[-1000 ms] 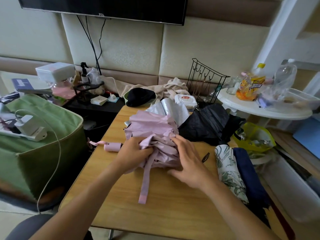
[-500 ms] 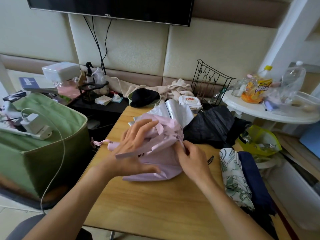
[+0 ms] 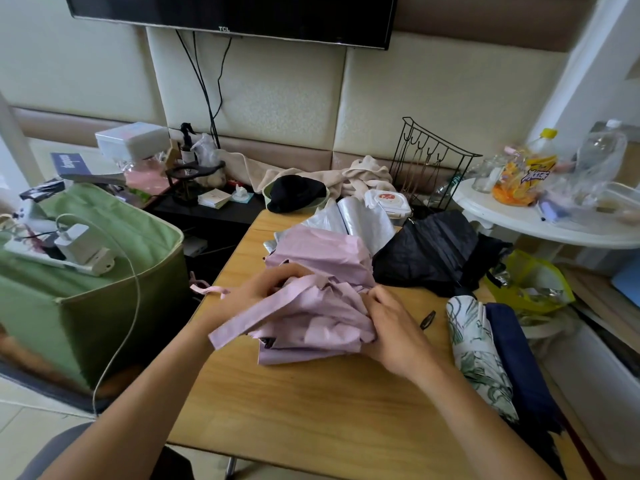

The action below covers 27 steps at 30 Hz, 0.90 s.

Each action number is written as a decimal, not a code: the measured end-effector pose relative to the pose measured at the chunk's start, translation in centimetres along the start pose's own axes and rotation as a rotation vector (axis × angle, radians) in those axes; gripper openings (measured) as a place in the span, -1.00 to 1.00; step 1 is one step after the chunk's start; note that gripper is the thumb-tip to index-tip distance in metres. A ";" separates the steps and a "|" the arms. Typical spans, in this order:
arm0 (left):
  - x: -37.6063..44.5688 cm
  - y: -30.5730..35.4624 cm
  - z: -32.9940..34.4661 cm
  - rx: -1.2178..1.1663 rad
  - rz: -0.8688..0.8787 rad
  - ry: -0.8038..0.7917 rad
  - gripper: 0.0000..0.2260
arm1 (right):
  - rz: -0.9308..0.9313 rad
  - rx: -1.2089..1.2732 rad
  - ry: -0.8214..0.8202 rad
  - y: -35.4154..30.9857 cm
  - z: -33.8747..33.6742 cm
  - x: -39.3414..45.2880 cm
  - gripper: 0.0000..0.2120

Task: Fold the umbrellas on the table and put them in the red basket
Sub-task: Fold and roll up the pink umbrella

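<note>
A pink umbrella [image 3: 322, 258] lies bunched in the middle of the wooden table [image 3: 311, 403]. My left hand [image 3: 256, 289] grips its fabric and closing strap [image 3: 249, 317] on the left side, the strap trailing toward the front left. My right hand [image 3: 394, 334] pinches the folds on the right side. A black umbrella [image 3: 433, 251] lies unfolded behind to the right. A leaf-patterned umbrella [image 3: 474, 348] and a navy one [image 3: 516, 365] lie rolled at the table's right edge. No red basket is in view.
A green fabric box [image 3: 104, 292] with a power strip and charger [image 3: 76, 244] stands left of the table. A white round side table [image 3: 540, 226] with bottles is at the right. A yellow bag [image 3: 533, 282], a wire rack [image 3: 429, 164] and a wet-wipes pack [image 3: 388, 202] sit behind.
My left hand has closed from spread fingers onto the fabric and strap. The strap now lies across the bundle toward the front left. My right hand stays at the right side of the folds.
</note>
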<state>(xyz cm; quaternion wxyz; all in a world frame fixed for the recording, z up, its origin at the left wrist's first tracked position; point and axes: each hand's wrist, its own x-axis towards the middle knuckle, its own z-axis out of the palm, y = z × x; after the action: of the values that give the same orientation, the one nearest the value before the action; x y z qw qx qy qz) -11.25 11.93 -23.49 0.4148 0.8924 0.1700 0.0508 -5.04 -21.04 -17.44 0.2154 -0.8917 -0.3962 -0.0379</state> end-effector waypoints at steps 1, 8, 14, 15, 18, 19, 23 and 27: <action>0.0 0.8 0.1 -0.003 0.169 -0.084 -0.68 | 0.020 0.031 -0.095 0.0 -0.6 0.0 -0.38; -3.3 8.7 -1.3 -0.029 0.237 0.354 -0.69 | 0.212 0.419 0.186 1.7 -2.3 0.5 -0.61; -3.7 9.3 -1.6 -0.106 -0.004 0.352 -0.75 | 0.108 0.407 0.416 -0.3 -2.6 0.4 -0.78; -3.8 9.4 -1.7 -0.099 -0.015 0.336 -0.74 | 0.073 0.453 0.318 -0.5 -2.8 0.4 -0.74; -4.1 9.6 -1.8 -0.133 0.010 0.331 -0.71 | -0.047 0.535 -0.189 -0.5 -3.5 0.2 -0.49; -4.3 9.8 -1.9 -0.141 0.031 0.335 -0.71 | -0.063 0.498 -0.323 -0.3 -3.4 0.2 -0.44; -4.6 10.3 -1.9 -0.162 0.065 0.274 -0.69 | -0.042 0.279 -0.229 0.4 -1.6 0.5 -0.65; -5.2 11.3 -1.2 -0.259 0.045 0.122 -0.74 | 0.033 0.265 0.203 -0.4 0.0 1.2 -0.76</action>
<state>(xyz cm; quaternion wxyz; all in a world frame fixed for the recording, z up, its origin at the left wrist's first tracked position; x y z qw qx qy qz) -13.50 4.28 -13.89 0.5142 0.8303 0.1666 0.1357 -4.47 -19.99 -17.01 0.3705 -0.8534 -0.3595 -0.0718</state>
